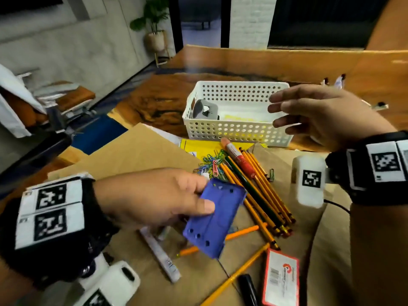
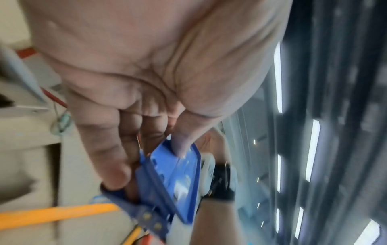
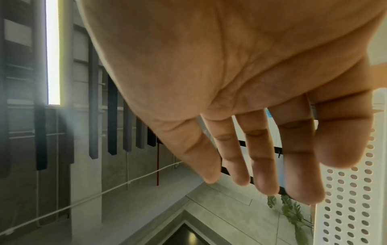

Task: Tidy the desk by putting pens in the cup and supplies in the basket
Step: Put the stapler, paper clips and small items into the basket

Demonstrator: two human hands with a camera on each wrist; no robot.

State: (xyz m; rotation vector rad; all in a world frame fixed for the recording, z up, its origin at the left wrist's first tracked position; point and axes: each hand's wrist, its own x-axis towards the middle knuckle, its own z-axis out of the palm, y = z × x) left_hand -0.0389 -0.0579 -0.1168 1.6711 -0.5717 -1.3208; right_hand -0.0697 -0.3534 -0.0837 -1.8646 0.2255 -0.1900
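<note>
Two hands show: the left hand (image 1: 159,195) pinches a flat blue plastic case (image 1: 215,219) (thumb on top) above scattered yellow wooden pencils (image 1: 260,195); the right hand (image 1: 320,115), fingers straight and empty, hovers beside the white perforated plastic basket (image 1: 234,129).

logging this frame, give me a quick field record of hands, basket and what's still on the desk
left hand: pinches blue case, lifted above the desk
right hand: open, holds nothing, at the basket's right end
basket: white, perforated, holds a grey item
pencils: on the desk, bunched
paper clips: coloured pile beside the pencils
red tag: near edge of the desk
cup: not in view
</note>
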